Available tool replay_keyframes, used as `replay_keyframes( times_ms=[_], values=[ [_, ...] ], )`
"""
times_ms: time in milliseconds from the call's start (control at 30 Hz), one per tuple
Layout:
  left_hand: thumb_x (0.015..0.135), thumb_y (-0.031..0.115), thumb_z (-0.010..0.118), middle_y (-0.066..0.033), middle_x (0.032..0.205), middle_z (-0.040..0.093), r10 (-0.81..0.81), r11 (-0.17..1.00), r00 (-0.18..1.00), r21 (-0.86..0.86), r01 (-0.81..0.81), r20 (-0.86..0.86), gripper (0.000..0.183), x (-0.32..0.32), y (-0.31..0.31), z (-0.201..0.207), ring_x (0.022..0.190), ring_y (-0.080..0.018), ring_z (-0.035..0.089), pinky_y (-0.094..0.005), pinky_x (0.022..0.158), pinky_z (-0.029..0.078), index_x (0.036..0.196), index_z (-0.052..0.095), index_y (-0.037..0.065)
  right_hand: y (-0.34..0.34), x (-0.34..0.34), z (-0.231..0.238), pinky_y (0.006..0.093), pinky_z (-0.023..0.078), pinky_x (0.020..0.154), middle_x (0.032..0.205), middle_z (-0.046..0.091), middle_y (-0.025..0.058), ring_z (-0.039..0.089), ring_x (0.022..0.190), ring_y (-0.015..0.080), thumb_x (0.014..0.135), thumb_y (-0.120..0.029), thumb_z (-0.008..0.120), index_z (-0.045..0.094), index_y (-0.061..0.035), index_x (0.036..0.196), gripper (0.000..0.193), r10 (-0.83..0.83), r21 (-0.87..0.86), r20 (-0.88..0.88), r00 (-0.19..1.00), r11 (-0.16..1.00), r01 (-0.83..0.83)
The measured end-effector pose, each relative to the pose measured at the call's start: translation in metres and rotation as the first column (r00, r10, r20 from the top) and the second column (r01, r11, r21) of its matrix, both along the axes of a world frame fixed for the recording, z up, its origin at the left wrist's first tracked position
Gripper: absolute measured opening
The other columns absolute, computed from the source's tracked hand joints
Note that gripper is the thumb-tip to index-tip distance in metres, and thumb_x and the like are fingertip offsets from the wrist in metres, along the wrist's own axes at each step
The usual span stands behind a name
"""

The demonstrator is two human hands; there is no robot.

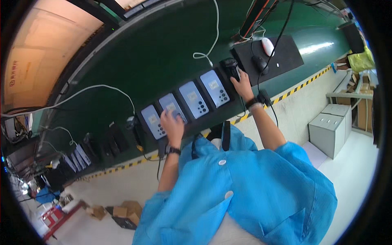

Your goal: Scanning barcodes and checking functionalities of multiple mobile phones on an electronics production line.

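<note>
Several pale lilac phones lie face down in a slanting row on a dark strip along the bench's near edge, each with a small label on its back. My left hand is over the lower end of the second phone from the left, fingers apart and slightly blurred; it hides part of that phone's camera end. Beside it are the leftmost phone and the third phone. My right hand is closed around a black handheld scanner, just right of the rightmost phone.
A dark mat carries a white-and-red mouse and a black mouse. White cables cross the green bench. A second dark handheld device lies left of the phones. Grey cabinets stand on the right; cardboard boxes sit on the floor.
</note>
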State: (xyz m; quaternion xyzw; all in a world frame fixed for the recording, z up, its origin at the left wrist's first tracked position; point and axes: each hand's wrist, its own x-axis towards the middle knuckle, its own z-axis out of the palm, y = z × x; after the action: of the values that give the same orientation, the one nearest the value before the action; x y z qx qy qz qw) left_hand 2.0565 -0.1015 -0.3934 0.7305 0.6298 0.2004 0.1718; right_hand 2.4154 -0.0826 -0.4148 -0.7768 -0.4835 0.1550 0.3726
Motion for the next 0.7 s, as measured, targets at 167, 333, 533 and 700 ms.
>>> replay_keyframes(
  times_ms=[167, 333, 533, 700],
  values=[
    [0.082, 0.024, 0.067, -0.0209, 0.138, 0.039, -0.252, 0.967, 0.965, 0.068, 0.247, 0.073, 0.058, 0.119, 0.063, 0.003, 0.129, -0.0385, 0.035, -0.0514, 0.108, 0.026, 0.132, 0.045, 0.004, 0.047, 0.01, -0.018, 0.0437, 0.044, 0.094, 0.114, 0.059, 0.0287, 0.055, 0.109, 0.0432, 0.079, -0.028, 0.068, 0.051, 0.0066, 0.12, 0.056, -0.101, -0.293, -0.181, 0.978, 0.955, 0.044],
    [0.076, 0.045, 0.071, -0.0184, 0.143, 0.036, -0.279, 0.957, 0.957, 0.052, 0.284, -0.081, 0.08, 0.149, 0.105, -0.022, 0.135, -0.0347, 0.03, -0.0541, 0.113, 0.017, 0.139, 0.038, 0.007, 0.014, 0.004, 0.028, 0.0419, 0.05, 0.079, 0.089, 0.066, 0.0278, 0.066, 0.09, 0.0389, 0.076, -0.026, 0.065, 0.06, 0.009, 0.101, 0.044, -0.113, -0.411, -0.298, 0.948, 0.911, -0.021],
    [0.071, 0.056, 0.072, -0.0138, 0.14, 0.038, -0.324, 0.946, 0.945, -0.009, 0.324, -0.051, 0.09, 0.154, 0.112, -0.032, 0.135, -0.0305, 0.03, -0.0539, 0.114, 0.011, 0.141, 0.035, 0.012, -0.045, -0.021, 0.056, 0.0372, 0.05, 0.073, 0.079, 0.066, 0.0206, 0.066, 0.076, 0.0287, 0.075, -0.024, 0.065, 0.061, 0.0075, 0.098, 0.039, -0.051, -0.418, -0.445, 0.894, 0.895, -0.157],
    [0.067, 0.054, 0.076, -0.0108, 0.132, 0.04, -0.283, 0.952, 0.957, -0.139, 0.272, -0.066, 0.088, 0.158, 0.117, -0.029, 0.13, -0.0291, 0.033, -0.0518, 0.112, 0.015, 0.136, 0.038, 0.015, -0.032, -0.044, 0.064, 0.0373, 0.05, 0.067, 0.073, 0.065, 0.0191, 0.066, 0.07, 0.0277, 0.074, -0.025, 0.066, 0.063, 0.0092, 0.09, 0.038, -0.04, -0.519, -0.409, 0.912, 0.832, -0.196]
  ],
)
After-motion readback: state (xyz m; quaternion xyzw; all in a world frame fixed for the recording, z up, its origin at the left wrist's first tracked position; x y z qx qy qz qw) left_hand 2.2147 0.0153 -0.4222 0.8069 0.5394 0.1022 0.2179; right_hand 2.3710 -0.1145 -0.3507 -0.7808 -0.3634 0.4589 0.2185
